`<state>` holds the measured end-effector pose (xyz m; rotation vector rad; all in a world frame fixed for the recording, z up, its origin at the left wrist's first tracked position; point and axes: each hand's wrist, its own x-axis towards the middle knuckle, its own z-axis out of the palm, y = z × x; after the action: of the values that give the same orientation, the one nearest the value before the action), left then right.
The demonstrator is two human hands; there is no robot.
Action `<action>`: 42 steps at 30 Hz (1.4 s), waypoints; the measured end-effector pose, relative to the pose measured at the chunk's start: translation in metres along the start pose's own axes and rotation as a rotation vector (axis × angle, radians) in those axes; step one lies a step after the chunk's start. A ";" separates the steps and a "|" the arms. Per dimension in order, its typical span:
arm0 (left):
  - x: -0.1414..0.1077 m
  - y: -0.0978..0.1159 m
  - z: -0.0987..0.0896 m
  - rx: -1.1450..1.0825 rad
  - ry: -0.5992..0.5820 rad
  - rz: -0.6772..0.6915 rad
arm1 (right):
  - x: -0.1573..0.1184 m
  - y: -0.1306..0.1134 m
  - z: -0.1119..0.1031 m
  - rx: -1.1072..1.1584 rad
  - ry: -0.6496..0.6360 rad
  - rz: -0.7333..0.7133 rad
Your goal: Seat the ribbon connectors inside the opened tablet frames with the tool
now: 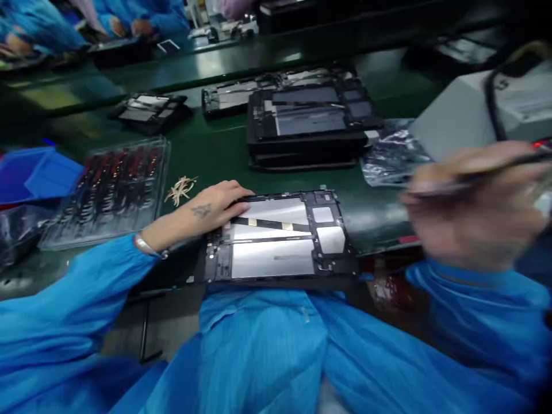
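The opened tablet [276, 238] lies flat at the near edge of the green counter [207, 149], just above the person's lap. The left hand [211, 210] rests flat on its upper left corner, fingers spread and released, grasping nothing. The right hand [470, 201] is blurred; its fingers seem clenched on a thin dark tool [495, 172]. A hasty jab with it could scratch the bare insides, or nudge the tablet off the edge.
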<state>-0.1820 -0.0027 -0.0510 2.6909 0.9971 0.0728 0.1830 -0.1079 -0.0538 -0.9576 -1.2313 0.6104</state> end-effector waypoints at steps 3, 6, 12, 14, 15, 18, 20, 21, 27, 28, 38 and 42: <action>-0.004 0.000 0.022 -0.060 0.147 0.001 | 0.027 0.006 0.086 0.096 -0.363 0.045; -0.009 0.002 0.032 -0.074 0.208 -0.009 | 0.039 0.019 0.123 -0.075 -0.499 0.084; -0.013 0.003 0.036 -0.081 0.240 -0.035 | 0.039 0.032 0.120 -0.225 -0.609 0.180; -0.013 0.003 0.036 -0.089 0.236 -0.032 | 0.039 0.032 0.119 -0.280 -0.644 0.164; -0.012 0.004 0.037 -0.090 0.236 -0.029 | 0.039 0.032 0.119 -0.300 -0.656 0.155; -0.012 0.004 0.037 -0.071 0.251 -0.022 | 0.040 0.031 0.121 -0.338 -0.680 0.133; -0.013 0.005 0.037 -0.057 0.263 -0.017 | 0.041 0.031 0.120 -0.351 -0.688 0.124; -0.013 0.005 0.037 -0.053 0.264 -0.015 | 0.041 0.031 0.120 -0.353 -0.691 0.124; -0.013 0.004 0.037 -0.046 0.250 -0.024 | 0.041 0.032 0.118 -0.340 -0.708 0.141; -0.012 0.004 0.037 -0.048 0.246 -0.026 | 0.040 0.032 0.119 -0.334 -0.705 0.151; -0.013 0.003 0.037 -0.065 0.254 -0.025 | 0.040 0.030 0.118 -0.309 -0.681 0.174; -0.011 0.001 0.037 -0.078 0.247 -0.016 | 0.040 0.032 0.118 -0.337 -0.689 0.164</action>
<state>-0.1847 -0.0197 -0.0861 2.6467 1.0603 0.4407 0.0828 -0.0269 -0.0566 -1.1826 -1.9221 0.9272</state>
